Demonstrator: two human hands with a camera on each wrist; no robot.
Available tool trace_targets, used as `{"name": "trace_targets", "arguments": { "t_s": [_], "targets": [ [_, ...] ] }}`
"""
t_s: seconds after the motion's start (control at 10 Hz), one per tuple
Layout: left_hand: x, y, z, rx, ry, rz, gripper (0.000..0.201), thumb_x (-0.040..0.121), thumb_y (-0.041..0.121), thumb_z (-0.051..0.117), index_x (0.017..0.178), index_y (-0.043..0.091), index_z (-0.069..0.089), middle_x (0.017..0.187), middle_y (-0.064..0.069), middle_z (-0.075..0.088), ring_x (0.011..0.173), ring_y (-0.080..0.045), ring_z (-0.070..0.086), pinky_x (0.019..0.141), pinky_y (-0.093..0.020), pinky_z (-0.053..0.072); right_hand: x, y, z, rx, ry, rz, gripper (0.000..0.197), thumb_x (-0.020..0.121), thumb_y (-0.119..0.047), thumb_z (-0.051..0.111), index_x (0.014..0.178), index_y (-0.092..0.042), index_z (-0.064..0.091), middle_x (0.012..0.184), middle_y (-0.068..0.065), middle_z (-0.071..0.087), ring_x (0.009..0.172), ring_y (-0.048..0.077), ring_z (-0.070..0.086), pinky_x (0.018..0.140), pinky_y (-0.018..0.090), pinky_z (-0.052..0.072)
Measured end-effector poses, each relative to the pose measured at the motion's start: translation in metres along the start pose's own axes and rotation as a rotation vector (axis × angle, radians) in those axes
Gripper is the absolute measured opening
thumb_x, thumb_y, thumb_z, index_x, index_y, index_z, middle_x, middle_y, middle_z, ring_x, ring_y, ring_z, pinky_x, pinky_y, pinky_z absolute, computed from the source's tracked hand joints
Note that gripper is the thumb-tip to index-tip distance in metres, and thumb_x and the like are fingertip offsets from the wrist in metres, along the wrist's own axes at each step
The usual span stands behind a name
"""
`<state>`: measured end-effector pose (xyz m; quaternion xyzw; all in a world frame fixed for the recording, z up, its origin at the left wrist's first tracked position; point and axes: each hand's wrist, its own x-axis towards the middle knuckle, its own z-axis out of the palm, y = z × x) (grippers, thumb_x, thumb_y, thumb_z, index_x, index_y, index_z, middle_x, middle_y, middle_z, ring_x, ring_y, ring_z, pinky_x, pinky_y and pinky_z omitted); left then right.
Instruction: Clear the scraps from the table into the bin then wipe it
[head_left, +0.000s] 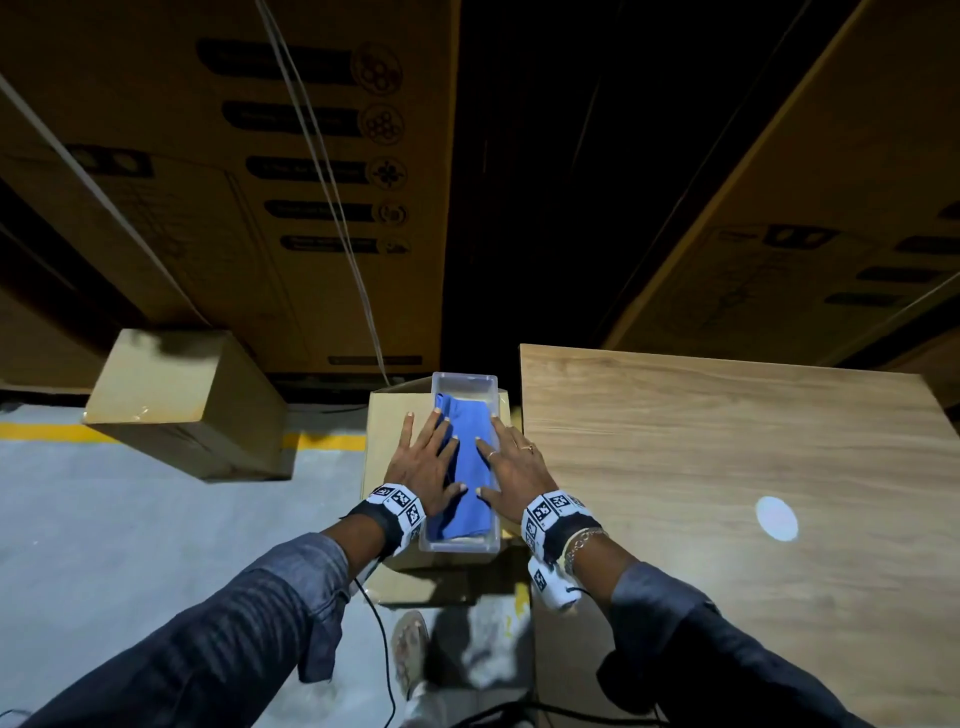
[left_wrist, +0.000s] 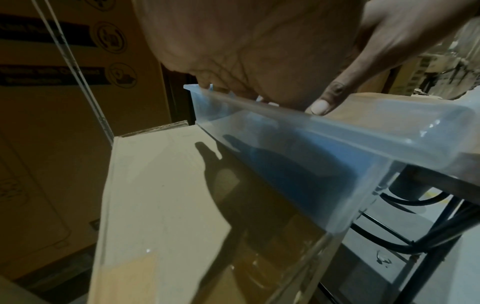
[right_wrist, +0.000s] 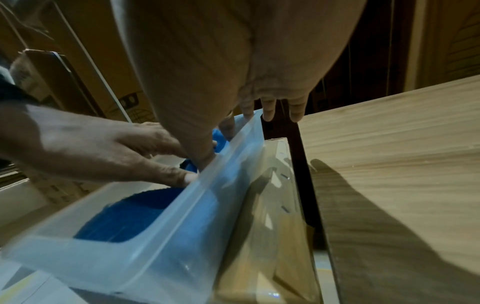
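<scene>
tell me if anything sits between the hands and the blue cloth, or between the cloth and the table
Nothing visible blocks either. The left hand and right hand lie flat on the blue cloth inside the clear plastic bin. The wooden table stands just right of the bin; only the bin's wall lies between.

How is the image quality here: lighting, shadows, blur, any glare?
Head view: dim room, edges bent by the wide lens, a bright light spot on the table. Left wrist view: soft, hand shadow on the box. Right wrist view: bin blurred, hand shadow across the table.
</scene>
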<state>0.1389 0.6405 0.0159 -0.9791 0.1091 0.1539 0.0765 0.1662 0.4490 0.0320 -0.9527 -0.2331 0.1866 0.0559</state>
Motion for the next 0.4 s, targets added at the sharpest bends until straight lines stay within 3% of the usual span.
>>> {"name": "trace_targets", "arguments": {
  "t_s": [0.2,0.4],
  "targets": [
    [0.001,0.009,-0.009,-0.091,0.089,-0.013,0.089,0.098,0.074,0.031,0.167,0.021,0.012,0.174,-0.014,-0.004,0.161,-0.033,-0.010,0.125,-0.062,-0.012,-0.019,0.014,-0.005,0.138,0.057,0.072,0.087,0.100,-0.047,0.064,0.168,-0.027,0.013,0.177,0.005,-0.002,0.163,0.028,0.004,0.130,0.050,0.019],
    [-0.005,0.027,-0.031,-0.265,0.134,0.012,0.090,0.101,0.067,0.039,0.167,0.021,-0.001,0.175,-0.011,0.002,0.161,-0.030,0.005,0.129,-0.053,0.006,-0.035,0.029,-0.006,0.139,0.092,0.159,0.085,0.101,-0.049,0.061,0.168,-0.027,0.014,0.177,0.006,0.005,0.162,0.029,0.012,0.129,0.049,0.023]
  ]
}}
